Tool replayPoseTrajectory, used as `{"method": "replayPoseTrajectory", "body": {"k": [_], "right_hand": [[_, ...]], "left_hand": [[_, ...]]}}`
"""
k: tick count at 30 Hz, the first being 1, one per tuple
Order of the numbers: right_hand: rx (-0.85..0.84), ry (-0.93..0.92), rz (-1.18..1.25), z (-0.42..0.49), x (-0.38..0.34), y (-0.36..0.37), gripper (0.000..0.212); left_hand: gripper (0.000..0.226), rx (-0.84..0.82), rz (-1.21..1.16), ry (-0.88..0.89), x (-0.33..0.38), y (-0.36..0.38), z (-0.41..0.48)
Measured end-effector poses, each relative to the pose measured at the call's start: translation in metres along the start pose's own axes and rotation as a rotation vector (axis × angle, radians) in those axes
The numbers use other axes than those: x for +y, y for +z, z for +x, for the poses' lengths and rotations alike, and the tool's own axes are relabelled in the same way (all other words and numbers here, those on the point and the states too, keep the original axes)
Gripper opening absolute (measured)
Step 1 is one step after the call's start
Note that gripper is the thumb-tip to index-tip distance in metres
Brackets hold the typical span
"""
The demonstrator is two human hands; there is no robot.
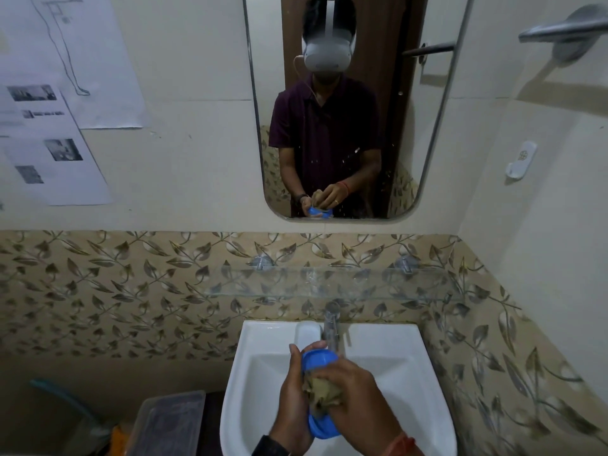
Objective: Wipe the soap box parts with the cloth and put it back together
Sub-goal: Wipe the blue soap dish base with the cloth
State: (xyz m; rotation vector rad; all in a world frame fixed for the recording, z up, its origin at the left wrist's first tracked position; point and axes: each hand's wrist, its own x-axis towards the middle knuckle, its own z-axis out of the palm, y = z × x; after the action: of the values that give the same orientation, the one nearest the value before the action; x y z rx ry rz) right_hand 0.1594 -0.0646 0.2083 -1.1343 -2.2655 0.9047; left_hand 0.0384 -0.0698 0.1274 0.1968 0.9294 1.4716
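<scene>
A blue oval soap box part (318, 358) is held over the white sink (263, 366). My left hand (294, 393) grips it from the left side, fingers curled over its far rim. My right hand (355, 393) holds a crumpled brownish cloth (320, 394) and presses it into the middle of the blue part. The cloth and my right hand hide most of the part's middle. Its near end (320, 427) shows below the cloth. No other soap box part is visible.
A chrome tap (330, 327) stands just behind the hands. A glass shelf (329, 281) runs above the sink. A mirror (345, 103) shows a person's reflection. A clear plastic lidded box (167, 422) sits at the lower left. A towel bar (566, 31) is at the upper right.
</scene>
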Motion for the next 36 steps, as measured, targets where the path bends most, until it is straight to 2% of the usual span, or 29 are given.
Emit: {"method": "replayPoseTrajectory", "body": {"k": [2,3,6,9,11,14,15,18,21,24,27,28,30,33,34,36], "right_hand": [[-0.157,0.053,-0.071,-0.004,0.005,-0.002,0.025],[-0.173,0.05,-0.11,-0.005,0.008,-0.004,0.024],[0.013,0.043,-0.11,-0.002,0.012,-0.007,0.029],[0.202,0.016,-0.033,0.003,0.007,0.001,0.053],[0.154,-0.023,0.017,0.002,0.005,0.006,0.053],[-0.048,-0.006,-0.032,-0.007,0.01,0.008,0.032],[-0.058,0.022,-0.048,-0.01,0.013,0.007,0.028],[0.168,0.051,-0.06,-0.008,0.017,0.006,0.027],[0.34,0.007,-0.032,-0.003,0.007,0.009,0.038],[0.239,-0.034,0.039,-0.008,0.004,0.009,0.041],[0.055,0.05,-0.033,-0.018,0.007,0.006,0.025],[0.071,0.072,-0.052,-0.018,0.008,0.005,0.022],[0.21,0.062,-0.075,-0.011,0.005,0.001,0.024],[0.38,0.027,-0.071,0.002,-0.006,-0.001,0.042],[0.367,0.004,-0.041,0.003,-0.008,0.001,0.044],[0.209,-0.041,-0.026,-0.003,-0.007,0.007,0.041]], "left_hand": [[0.065,0.028,0.014,0.0,0.006,-0.009,0.006],[0.065,0.045,0.026,0.002,0.008,-0.011,0.007],[0.068,0.067,0.05,-0.024,0.002,-0.004,0.002],[0.072,0.054,0.049,-0.069,-0.005,0.005,-0.006],[0.072,0.05,0.055,-0.048,-0.001,0.001,-0.003],[0.068,0.045,0.073,-0.008,0.01,-0.013,0.009],[0.067,0.044,0.075,0.003,0.012,-0.016,0.011],[0.069,0.002,0.099,-0.015,0.011,-0.01,0.006],[0.069,-0.055,0.119,-0.048,0.002,0.001,0.001],[0.069,-0.082,0.081,-0.039,0.007,-0.001,0.004],[0.066,-0.106,0.048,0.004,0.017,-0.005,0.009],[0.066,-0.106,0.044,0.0,0.018,-0.004,0.008],[0.07,-0.089,0.053,-0.05,0.015,0.002,0.004],[0.072,-0.093,0.083,-0.123,0.009,0.007,-0.003],[0.072,-0.101,0.078,-0.119,0.009,0.006,-0.004],[0.07,-0.112,0.063,-0.084,0.015,0.001,-0.002]]}}
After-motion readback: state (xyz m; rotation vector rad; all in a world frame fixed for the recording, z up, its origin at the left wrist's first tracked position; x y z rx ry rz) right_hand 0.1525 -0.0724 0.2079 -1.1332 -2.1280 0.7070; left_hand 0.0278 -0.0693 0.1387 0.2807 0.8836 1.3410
